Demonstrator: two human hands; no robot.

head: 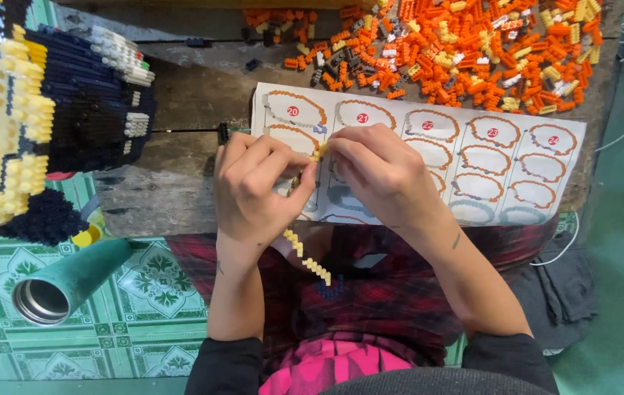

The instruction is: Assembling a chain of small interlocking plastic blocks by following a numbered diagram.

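Left hand [257, 186] and right hand [381, 172] meet over the instruction sheet [502, 157], fingertips pinching a chain of small yellow bricks [310, 262] that hangs toward the lap. Loose orange bricks [473, 51] lie beyond; a green tube [70, 281] lies left.

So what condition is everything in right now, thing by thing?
Left hand: fingers pinched on the yellow brick chain.
Right hand: fingers pinched on the chain's top end.
Yellow brick chain: partly built, hanging down.
Instruction sheet: flat, unfolded.
Loose bricks: scattered pile.
Brick model: assembled.
Green flask: on its side, open.
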